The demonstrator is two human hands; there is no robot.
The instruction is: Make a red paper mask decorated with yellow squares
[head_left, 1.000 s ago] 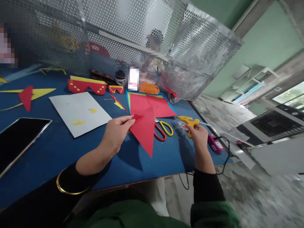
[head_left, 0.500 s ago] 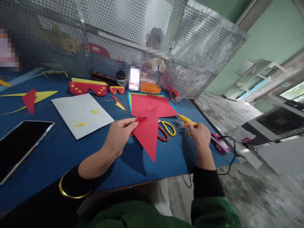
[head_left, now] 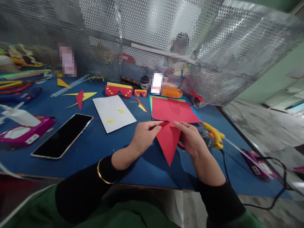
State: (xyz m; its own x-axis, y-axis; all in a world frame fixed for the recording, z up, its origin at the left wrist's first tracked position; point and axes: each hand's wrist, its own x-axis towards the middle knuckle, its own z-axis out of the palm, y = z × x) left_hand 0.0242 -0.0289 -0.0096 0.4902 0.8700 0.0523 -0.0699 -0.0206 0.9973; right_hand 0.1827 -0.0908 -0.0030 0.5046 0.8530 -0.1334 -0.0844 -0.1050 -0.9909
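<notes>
A folded piece of red paper point(head_left: 169, 144), its pointed end aimed down at me, is held up over the blue table. My left hand point(head_left: 146, 134) pinches its upper left edge between thumb and fingers. On the opposite edge, my right hand point(head_left: 191, 136) grips the same paper. Part of a red scissor handle point(head_left: 180, 145) shows behind it; the rest is hidden. To the right of my right hand lies a yellow glue gun point(head_left: 215, 133) with a clear glue stick in its back. Red sheets point(head_left: 174, 107) lie stacked just beyond my hands.
White paper point(head_left: 114, 114) with yellow smudges and a black phone point(head_left: 64, 134) lie leftward. Red paper glasses point(head_left: 118, 91) stand near the perforated screen point(head_left: 152, 28). Purple power strips point(head_left: 260, 166) sit at both sides, a black cord trailing at right.
My right hand has let go of the yellow glue gun, now lying on the table, and has taken hold of the red paper's right edge. The view has swung left.
</notes>
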